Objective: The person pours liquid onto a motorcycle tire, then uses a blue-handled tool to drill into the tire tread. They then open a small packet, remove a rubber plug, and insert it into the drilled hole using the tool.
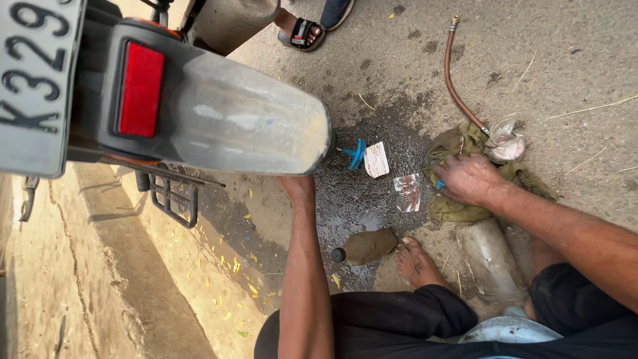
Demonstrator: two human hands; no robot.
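Resting right hand [469, 179] closed on olive rag [458, 143], left hand [299, 186] under mudguard [246, 119] (grip hidden), capped bottle [365, 247] lying nearby

I note 1 brown bottle [367, 246] lying on the oil-stained ground [372, 143], 1 copper-coloured hose [458, 86], and 1 sandalled foot [300, 31] beyond.

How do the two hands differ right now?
The left hand reaches forward and disappears under the grey rear mudguard, so its fingers are hidden; the right hand is fully in view. The left hand is raised at the vehicle, while the right hand rests low on the olive rag on the ground, fingers curled over something small and blue that is mostly covered. Both are bare, with bare forearms.
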